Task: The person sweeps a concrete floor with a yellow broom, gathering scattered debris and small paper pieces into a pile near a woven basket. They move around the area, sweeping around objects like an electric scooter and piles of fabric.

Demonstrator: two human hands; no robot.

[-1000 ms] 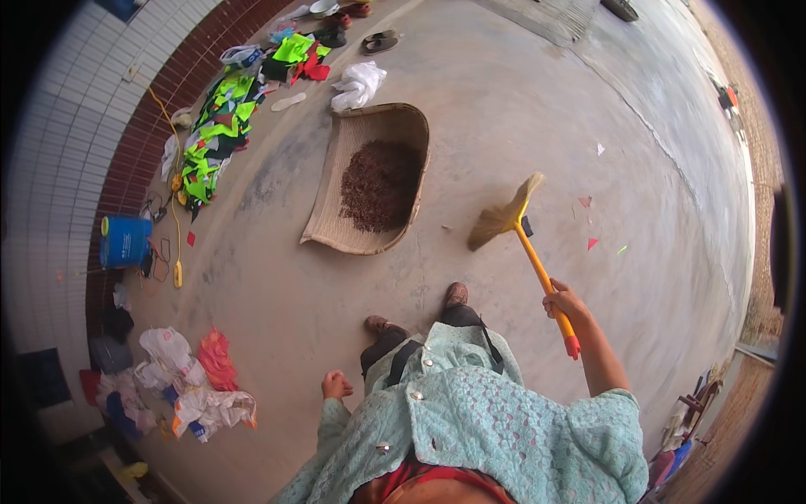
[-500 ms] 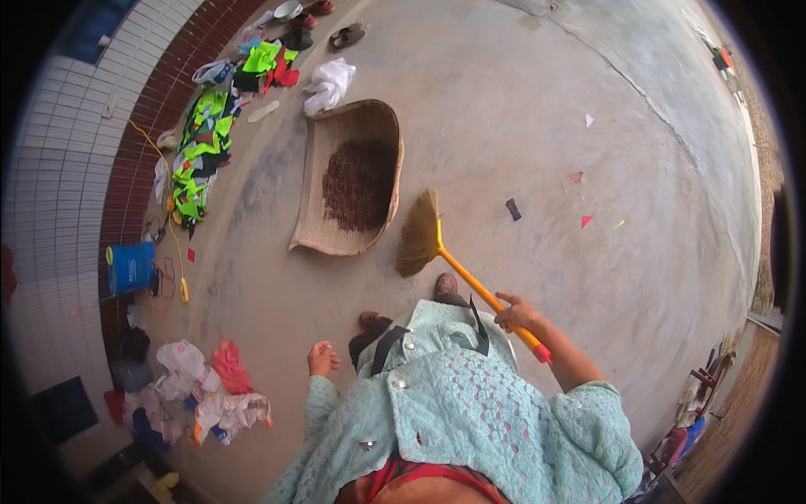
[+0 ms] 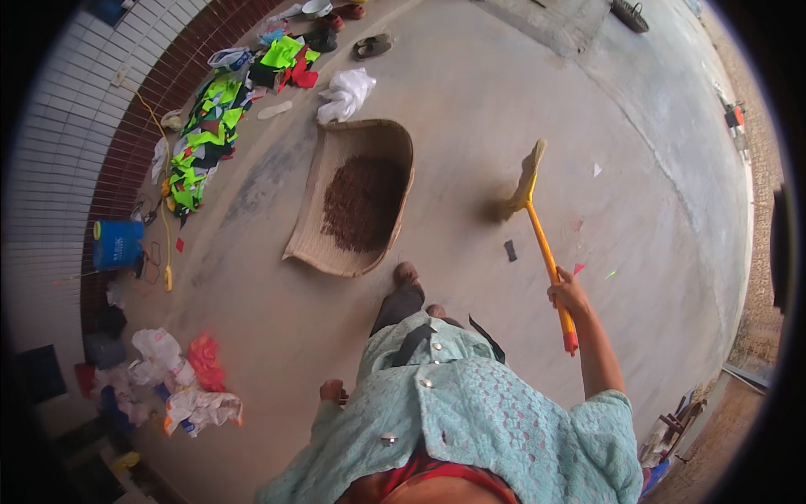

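right hand grips yellow-handled broom; woven basket nearby

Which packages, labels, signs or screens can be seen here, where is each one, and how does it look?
No signs, screens or readable labels show.
Blue bucket: by the tiled wall at the left, round, plain blue.
Plastic bags: a heap on the floor at the lower left, crumpled, white and orange-red.
White bag: on the floor beyond the basket, crumpled, plain white.
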